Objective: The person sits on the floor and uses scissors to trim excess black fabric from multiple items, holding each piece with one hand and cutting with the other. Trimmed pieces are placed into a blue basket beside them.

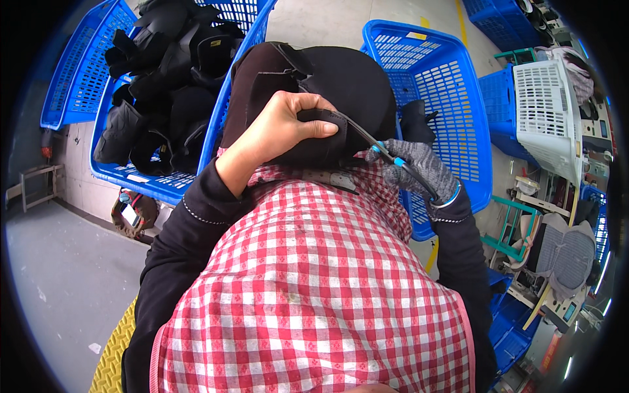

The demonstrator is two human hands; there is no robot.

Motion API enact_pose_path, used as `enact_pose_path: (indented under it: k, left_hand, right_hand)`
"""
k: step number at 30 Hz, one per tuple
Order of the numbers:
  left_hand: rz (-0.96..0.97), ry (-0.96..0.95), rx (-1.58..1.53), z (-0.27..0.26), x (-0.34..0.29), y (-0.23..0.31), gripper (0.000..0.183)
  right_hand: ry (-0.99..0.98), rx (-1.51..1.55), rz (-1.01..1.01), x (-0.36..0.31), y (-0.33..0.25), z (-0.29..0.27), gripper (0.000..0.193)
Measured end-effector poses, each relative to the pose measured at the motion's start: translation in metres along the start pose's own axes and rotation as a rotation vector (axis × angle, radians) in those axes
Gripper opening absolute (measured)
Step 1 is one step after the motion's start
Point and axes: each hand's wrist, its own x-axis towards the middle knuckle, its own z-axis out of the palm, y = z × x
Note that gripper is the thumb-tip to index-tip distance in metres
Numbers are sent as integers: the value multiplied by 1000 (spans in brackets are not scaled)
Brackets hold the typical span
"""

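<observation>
On the left, a big blue basket (141,187) is full of floppy black pieces (157,98), heaped on top of each other. Next to it, the bare left hand (288,128) pinches the edge of a black piece (335,139) between thumb and finger. That black piece is in the middle, just above the red and white checked apron (295,275), and it lies against a big dark bundle (350,75). I can't tell if the two are joined. A little to the right, the shiny blades of what look like scissors (364,135) slant up to the pinched edge, close by the left fingers. The right hand (422,167), in a grey glove, has its fingers curled around the handles. I can't tell if the blades are apart or together. To me, this looks like the snipping step, right at the edge. I think the next move calls for a firm pinch, a flat edge, and fingertips well away from the blades. Farther right, another blue basket (485,164) has a small dark piece (416,121) inside.
</observation>
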Motion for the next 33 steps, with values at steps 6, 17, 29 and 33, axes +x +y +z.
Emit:
enact_pose_path:
  k: [6,17,29,33]
  left_hand:
    - [6,-7,8,1,1,1,19]
    - [-15,-12,-14,-1,0,2,24]
    - [103,9,-86,-1,-2,-11,30]
    - [284,77,-161,2,-2,-20,30]
  right_hand:
    - [-93,-277,-131,8,-11,-28,58]
    - [-188,-475,-122,21,-31,-59,58]
    - [-217,-593,-146,26,-32,-68,56]
    - [-218,-566,-146,27,-31,-68,57]
